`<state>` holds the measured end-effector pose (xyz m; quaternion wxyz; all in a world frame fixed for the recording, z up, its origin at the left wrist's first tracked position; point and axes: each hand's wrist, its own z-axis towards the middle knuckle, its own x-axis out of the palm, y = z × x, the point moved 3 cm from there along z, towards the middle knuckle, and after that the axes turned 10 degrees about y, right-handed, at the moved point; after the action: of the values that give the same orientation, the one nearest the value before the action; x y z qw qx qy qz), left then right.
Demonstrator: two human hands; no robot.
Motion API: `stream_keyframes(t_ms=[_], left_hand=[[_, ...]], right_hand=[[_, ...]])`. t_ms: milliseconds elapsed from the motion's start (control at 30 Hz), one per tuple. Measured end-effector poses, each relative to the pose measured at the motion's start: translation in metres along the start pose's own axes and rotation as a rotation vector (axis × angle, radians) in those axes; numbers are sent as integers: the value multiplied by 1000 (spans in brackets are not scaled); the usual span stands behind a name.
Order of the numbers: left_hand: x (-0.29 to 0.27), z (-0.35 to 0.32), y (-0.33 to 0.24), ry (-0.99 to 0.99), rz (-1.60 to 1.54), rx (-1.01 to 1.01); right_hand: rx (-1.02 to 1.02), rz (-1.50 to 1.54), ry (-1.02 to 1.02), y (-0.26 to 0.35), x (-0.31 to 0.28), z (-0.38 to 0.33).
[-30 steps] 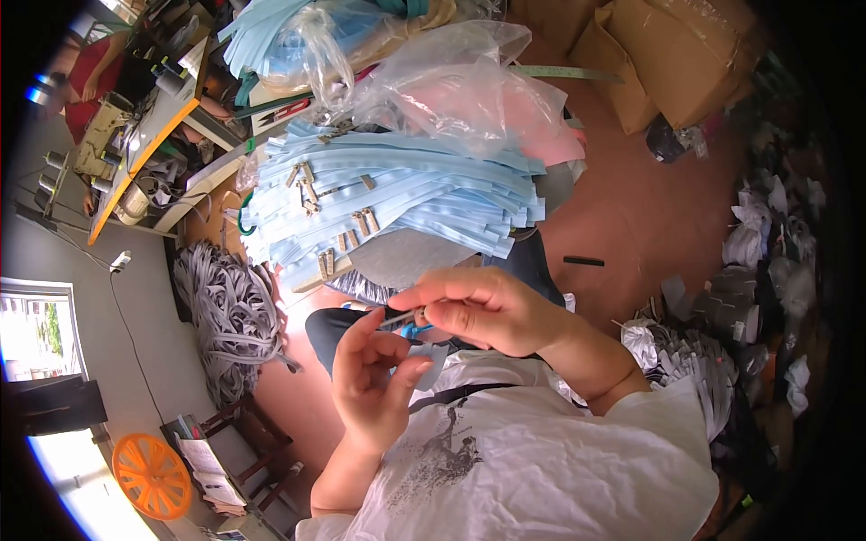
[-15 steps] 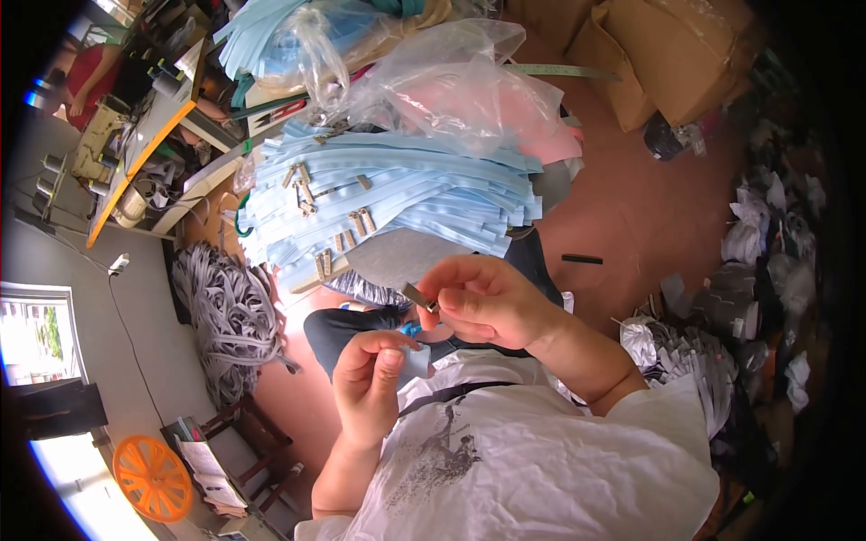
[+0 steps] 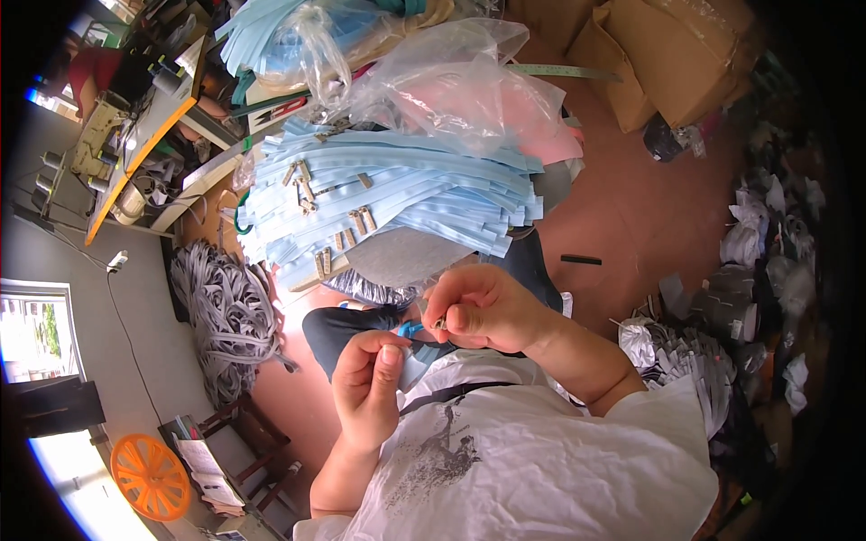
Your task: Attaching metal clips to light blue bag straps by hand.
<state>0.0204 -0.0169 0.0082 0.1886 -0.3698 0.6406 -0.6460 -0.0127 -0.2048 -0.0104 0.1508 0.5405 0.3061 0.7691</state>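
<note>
Between the thumb and fingers of my left hand (image 3: 368,388) is the end of a light blue zipper tape (image 3: 412,368). My right hand (image 3: 492,311), a little higher and to the right, pinches a small metal zipper slider (image 3: 440,323), partly hidden by the fingers. The hands are close together above my lap, with a gap between their fingertips. Beyond them lies a broad pile of light blue zipper tapes (image 3: 433,185). Several metal sliders with rectangular pulls (image 3: 363,219) rest on that pile. A small bright blue item (image 3: 410,329) shows between my hands, its kind unclear.
Clear plastic bags (image 3: 442,81) cover the pile's far side. Grey tapes (image 3: 225,316) are heaped on the floor at left, near a sewing table (image 3: 149,135) where another person sits. Cardboard boxes (image 3: 667,63) stand far right; an orange wheel (image 3: 151,478) is at lower left.
My right hand has lowered slightly and tilted the slider, so less of its metal pull shows. The left hand stays nearly in place with the tape.
</note>
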Motion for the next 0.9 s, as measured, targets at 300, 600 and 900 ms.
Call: stream_keyframes(t_ms=[300,600,900], left_hand=[[8,3,-12,-20,-119,38],[7,0,-7,28,-107,83],[4,-3,-5,14,-73,75]], right_hand=[[13,-149,-86,-1,-1,-1],[-40,-21,-162,3,5,2],[29,-421,-230,9,13,0]])
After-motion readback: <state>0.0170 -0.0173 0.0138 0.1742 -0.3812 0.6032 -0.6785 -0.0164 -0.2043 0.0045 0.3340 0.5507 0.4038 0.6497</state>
